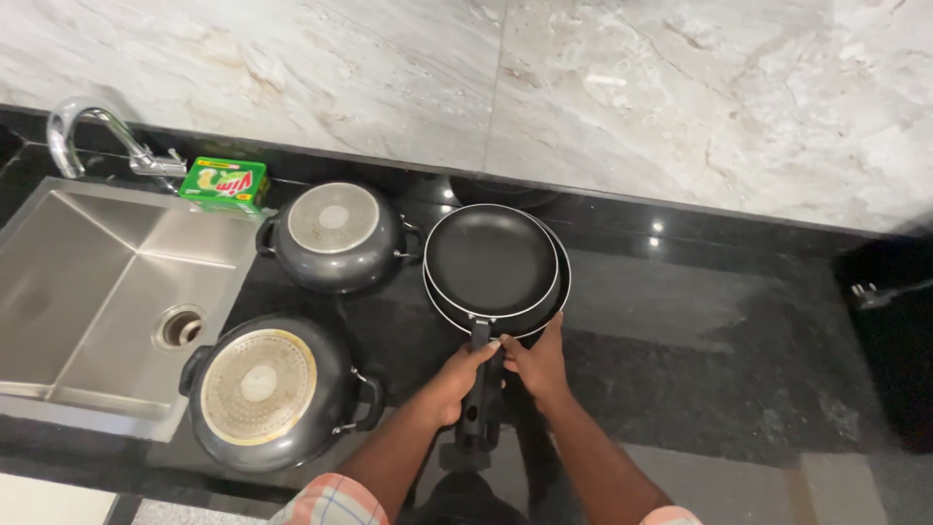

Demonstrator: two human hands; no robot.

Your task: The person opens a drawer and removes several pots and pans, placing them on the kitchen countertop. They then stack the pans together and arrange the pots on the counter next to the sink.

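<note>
pans (492, 261) stacked on counter (680, 321) | we grip their handles: left hand (465, 381), right hand (536, 365) fingers wrapped | two pots (333, 236) upturned by sink (87, 282)

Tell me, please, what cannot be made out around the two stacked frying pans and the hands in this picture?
- Head view: lower frying pan, mostly covered by the upper frying pan.
- Pan handle, middle hidden by the left hand and right hand.
- Two upturned pots: insides face down, unseen.
- Forearms cut off by the bottom edge.
</note>
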